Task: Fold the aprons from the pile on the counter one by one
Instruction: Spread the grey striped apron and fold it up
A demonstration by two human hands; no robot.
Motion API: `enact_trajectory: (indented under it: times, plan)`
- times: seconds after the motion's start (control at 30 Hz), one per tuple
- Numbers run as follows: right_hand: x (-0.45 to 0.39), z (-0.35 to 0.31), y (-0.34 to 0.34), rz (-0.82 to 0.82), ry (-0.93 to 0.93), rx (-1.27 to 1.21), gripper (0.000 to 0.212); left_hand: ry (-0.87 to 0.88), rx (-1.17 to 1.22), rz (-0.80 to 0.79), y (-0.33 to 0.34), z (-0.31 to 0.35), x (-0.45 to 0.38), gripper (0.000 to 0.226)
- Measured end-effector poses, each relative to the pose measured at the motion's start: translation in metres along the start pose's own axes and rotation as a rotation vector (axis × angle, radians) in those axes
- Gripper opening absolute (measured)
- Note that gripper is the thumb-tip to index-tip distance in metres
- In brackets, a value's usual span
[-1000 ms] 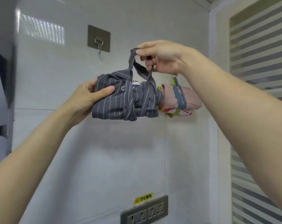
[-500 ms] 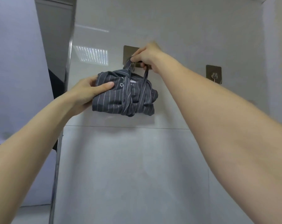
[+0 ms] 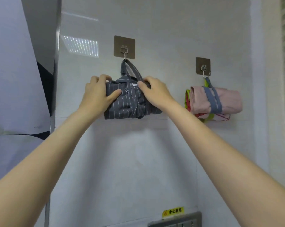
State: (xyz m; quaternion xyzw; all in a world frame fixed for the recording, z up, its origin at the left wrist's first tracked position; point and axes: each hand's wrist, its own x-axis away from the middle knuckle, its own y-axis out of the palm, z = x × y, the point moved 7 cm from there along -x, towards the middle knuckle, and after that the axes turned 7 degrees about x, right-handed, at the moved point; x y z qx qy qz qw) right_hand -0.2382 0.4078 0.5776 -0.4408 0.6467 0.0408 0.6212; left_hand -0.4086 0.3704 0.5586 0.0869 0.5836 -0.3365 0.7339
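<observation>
Striped apron bundle (image 3: 130, 102), centre frame, is being gripped by left hand (image 3: 97, 94) and right hand (image 3: 154, 92); its loop (image 3: 130, 68) risks being slipped off hook (image 3: 124, 53) if tugged.

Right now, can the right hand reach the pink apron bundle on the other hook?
Probably yes. The right hand grips the striped apron, and only bare wall lies between it and the pink apron bundle, which hangs on the same wall at about the same height.

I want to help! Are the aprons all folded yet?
Done: a pink folded apron bundle hangs from its wall hook. In hand: both hands, left hand and right hand, grip the grey striped apron bundle, already looped on its hook. The pile isn't visible.
</observation>
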Motion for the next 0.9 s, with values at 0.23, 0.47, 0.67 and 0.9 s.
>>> enact_trajectory:
  times: [0.23,0.47,0.67,0.9]
  plan:
    - [0.052,0.016,0.039,0.191,-0.041,0.204,0.059,0.157,-0.065,0.165,-0.008,0.006,0.013,0.036]
    - [0.052,0.045,0.024,0.472,0.526,-0.616,0.037,0.027,0.115,0.218,-0.008,-0.003,0.013,0.024]
    - [0.035,0.039,0.018,0.411,0.299,-0.420,0.034,-0.029,0.265,0.379,-0.006,-0.008,0.014,0.004]
    - [0.033,0.035,0.025,0.354,0.306,-0.155,0.027,0.023,0.102,0.473,-0.010,-0.003,0.015,0.016]
